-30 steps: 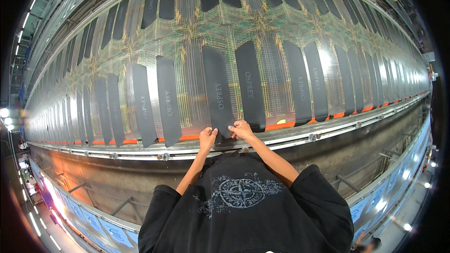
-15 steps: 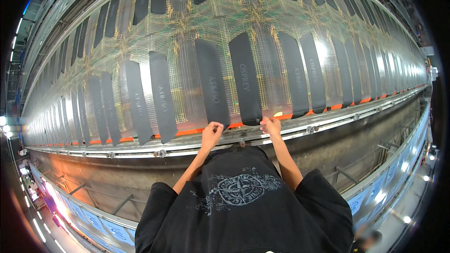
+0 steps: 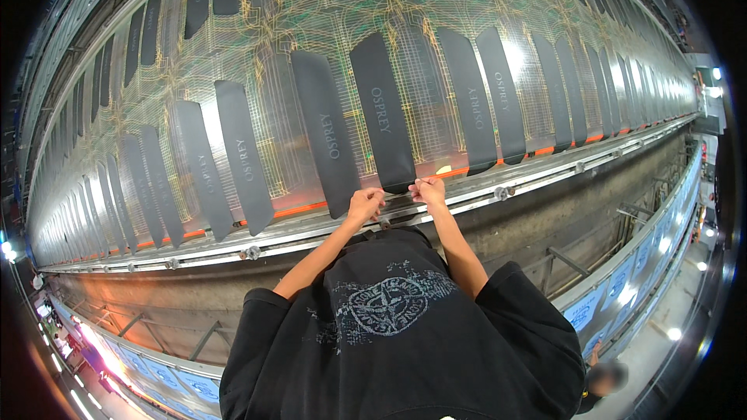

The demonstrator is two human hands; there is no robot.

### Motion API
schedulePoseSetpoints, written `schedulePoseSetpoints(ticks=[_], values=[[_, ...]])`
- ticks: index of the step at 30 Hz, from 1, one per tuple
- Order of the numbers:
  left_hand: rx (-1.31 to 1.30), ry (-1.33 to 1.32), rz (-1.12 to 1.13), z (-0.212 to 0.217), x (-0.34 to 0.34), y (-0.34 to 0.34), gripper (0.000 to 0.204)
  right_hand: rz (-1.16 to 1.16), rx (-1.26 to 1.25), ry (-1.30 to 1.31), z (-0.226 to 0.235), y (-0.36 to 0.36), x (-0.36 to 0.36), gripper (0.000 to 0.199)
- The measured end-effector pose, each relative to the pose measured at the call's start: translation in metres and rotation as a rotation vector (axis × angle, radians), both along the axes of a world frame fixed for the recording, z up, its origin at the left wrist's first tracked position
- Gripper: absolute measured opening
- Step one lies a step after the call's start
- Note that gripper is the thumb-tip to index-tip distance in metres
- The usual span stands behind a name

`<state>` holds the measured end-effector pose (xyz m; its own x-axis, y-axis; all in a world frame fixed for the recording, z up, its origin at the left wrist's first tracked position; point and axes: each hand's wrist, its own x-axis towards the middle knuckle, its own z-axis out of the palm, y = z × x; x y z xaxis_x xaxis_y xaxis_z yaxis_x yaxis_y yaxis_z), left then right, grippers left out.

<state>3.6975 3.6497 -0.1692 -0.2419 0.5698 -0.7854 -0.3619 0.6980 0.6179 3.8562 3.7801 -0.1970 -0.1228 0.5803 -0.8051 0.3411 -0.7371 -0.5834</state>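
Rows of dark grey-black fabric panels, long with angled ends and pale lettering, lie on a large flat printing table [image 3: 428, 105] marked with yellow and green lines. At the near edge, both my hands are at the lower end of one black panel [image 3: 381, 113]. My left hand [image 3: 366, 206] is closed, its fingertips pinched at the panel's lower left corner. Also closed, my right hand [image 3: 429, 193] pinches the lower right corner. Just left of my left hand another black panel [image 3: 325, 132] lies flat. The fingers hide the exact grip.
A metal rail [image 3: 311, 229] with round knobs runs along the table's near edge, beside an orange-red strip [image 3: 299, 209]. A small yellow piece [image 3: 443, 170] lies right of my right hand. Behind me stand a frame with blue panels [image 3: 622, 276] and another person [image 3: 599, 389] at lower right.
My view has shifted, so the table appears further left and higher. My left hand has moved from the left panel's corner to the corner of the panel on its right. My right hand stays near that panel.
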Motion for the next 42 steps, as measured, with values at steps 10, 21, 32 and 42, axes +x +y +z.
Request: schedulePoseSetpoints(ticks=[10,21,32,42], values=[[-0.195,-0.231,0.095,0.004,0.001,0.028,0.028,0.091,-0.045,-0.127,0.027,0.010,-0.003,0.021],[-0.255,-0.796,0.488,-0.008,0.005,0.060,0.025,0.174,0.007,-0.142,0.011,0.004,0.008,0.041],[-0.068,-0.507,0.353,0.040,-0.014,0.079,0.031,0.025,-0.327,0.274,0.047,0.043,-0.055,0.036],[0.674,-0.084,0.558,0.290,-0.100,0.092,0.021,0.189,0.422,0.712,0.335,0.075,-0.178,0.025]])
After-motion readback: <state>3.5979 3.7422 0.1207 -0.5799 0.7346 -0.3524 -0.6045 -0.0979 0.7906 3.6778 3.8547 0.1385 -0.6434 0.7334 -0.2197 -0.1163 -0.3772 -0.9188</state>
